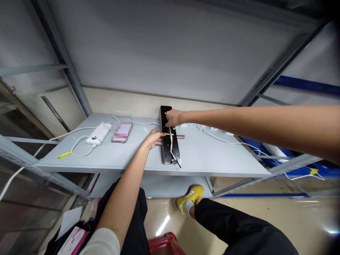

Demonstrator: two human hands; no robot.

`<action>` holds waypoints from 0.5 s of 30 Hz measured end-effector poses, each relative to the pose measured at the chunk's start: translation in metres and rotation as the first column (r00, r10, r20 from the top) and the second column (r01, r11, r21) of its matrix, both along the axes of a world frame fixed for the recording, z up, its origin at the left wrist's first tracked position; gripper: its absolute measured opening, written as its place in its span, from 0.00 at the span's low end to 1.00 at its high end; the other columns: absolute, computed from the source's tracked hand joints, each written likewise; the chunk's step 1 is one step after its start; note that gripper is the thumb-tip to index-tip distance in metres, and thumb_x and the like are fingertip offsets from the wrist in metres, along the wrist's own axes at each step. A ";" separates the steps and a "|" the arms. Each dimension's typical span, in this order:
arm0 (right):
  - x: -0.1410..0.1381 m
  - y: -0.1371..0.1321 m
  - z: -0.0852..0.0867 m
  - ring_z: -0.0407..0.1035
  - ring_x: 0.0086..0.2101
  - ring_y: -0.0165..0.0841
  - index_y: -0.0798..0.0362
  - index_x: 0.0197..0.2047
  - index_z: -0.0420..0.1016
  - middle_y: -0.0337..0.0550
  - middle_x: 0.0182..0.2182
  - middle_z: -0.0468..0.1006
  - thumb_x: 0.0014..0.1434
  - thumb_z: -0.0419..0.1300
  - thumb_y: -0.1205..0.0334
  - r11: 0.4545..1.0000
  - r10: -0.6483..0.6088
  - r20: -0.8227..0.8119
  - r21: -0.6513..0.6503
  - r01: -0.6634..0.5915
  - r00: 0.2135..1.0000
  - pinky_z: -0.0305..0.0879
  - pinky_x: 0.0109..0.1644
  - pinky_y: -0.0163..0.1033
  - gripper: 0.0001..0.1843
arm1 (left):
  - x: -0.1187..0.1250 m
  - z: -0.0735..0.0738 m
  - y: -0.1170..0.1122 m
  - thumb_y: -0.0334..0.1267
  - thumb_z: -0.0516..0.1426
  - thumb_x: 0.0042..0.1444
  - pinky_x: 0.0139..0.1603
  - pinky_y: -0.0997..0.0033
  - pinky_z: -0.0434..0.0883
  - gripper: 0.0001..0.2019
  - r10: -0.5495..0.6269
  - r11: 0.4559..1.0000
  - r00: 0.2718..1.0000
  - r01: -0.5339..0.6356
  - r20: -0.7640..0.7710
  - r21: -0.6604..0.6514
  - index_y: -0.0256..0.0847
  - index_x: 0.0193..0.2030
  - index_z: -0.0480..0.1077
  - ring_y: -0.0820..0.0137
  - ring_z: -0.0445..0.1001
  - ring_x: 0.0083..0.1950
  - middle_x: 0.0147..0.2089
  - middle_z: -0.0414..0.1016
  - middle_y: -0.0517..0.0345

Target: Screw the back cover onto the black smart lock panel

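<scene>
A long, narrow black panel (166, 148) with screws along it, resembling the back of a door lock, lies lengthwise on the grey shelf. A metal bar (181, 137) sticks out from its right side. Along the panel runs a beige cable (171, 143), ending in a black tip near the front edge. My left hand (154, 138) grips the panel's left edge, thumb on top. Over the panel's upper half, my right hand (172, 117) is closed with fingertips pressed together by the cable's upper end. Whatever those fingers pinch is hidden.
A white power bank (98, 134) with a cable and a blurred-out phone (122, 132) lie at left. White plugs and a power strip (190, 124) sit behind my right forearm. Metal posts frame the shelf (212, 159). Below are a red bin (166, 244) and a pink-white box (73, 242).
</scene>
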State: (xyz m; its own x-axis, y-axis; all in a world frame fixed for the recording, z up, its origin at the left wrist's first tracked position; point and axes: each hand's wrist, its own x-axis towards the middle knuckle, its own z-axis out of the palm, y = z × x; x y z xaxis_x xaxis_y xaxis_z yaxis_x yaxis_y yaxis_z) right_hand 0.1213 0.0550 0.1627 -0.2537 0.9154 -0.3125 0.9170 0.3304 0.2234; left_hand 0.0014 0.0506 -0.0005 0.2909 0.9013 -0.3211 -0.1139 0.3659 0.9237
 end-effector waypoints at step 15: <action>-0.019 0.015 -0.004 0.72 0.28 0.36 0.61 0.39 0.85 0.48 0.27 0.79 0.69 0.65 0.66 0.994 -0.069 -0.083 -0.092 0.061 0.994 0.67 0.35 0.41 0.09 | -0.001 0.000 0.002 0.28 0.70 0.58 0.49 0.59 0.83 0.17 0.018 1.000 1.000 -0.019 -0.025 -0.004 0.42 0.45 0.67 0.65 0.82 0.35 0.35 0.81 0.56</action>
